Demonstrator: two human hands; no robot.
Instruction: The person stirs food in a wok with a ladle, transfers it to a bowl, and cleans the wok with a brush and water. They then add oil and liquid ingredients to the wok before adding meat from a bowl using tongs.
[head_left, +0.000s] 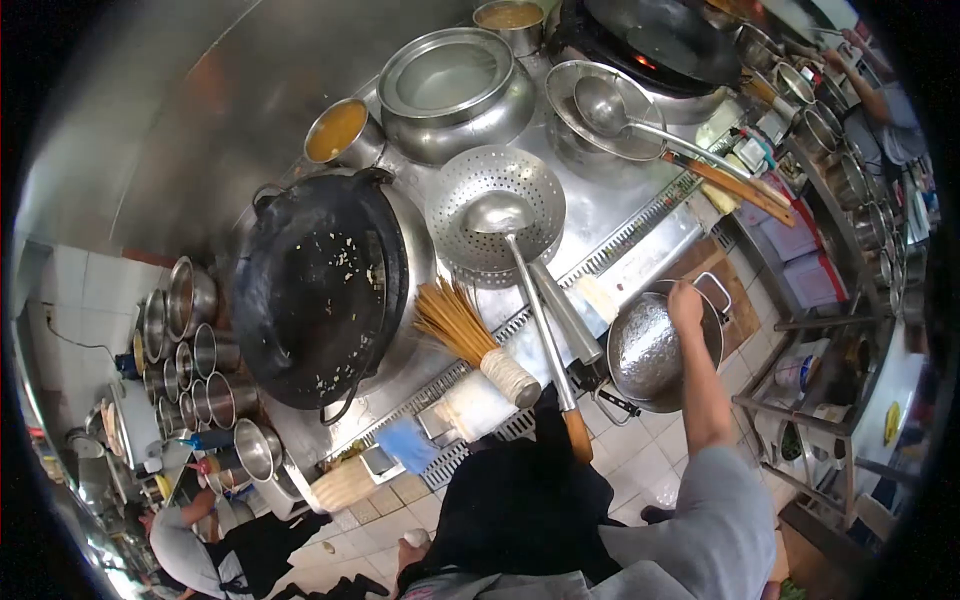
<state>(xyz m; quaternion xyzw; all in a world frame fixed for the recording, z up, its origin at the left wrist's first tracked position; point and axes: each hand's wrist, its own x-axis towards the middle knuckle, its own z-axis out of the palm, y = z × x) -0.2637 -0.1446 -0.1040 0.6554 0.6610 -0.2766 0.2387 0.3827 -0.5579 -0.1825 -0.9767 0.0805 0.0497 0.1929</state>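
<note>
My right hand [686,306] is closed at the rim of a two-handled metal pan [645,350], beyond the stove's front edge. The pan's inside looks shiny, and its loop handles stick out on opposite sides; my fingertips are hidden. Low in view, my left hand [411,553] is partly covered by the black apron [530,510]. It is closed around something small and white [416,538] whose kind I cannot make out. A large black wok [310,290] with scattered pale bits sits on the stove. Between wok and pan lie a bamboo brush [462,325], a perforated strainer [460,225] and a ladle [500,213].
Behind the strainer stand a wide metal pot [445,85] and a container of orange liquid [337,132]. Another ladle [605,105] rests on a second strainer, near another wok [665,45]. Metal bowls [215,350] crowd the left; shelves [800,410] stand right. Other people [190,555] are nearby.
</note>
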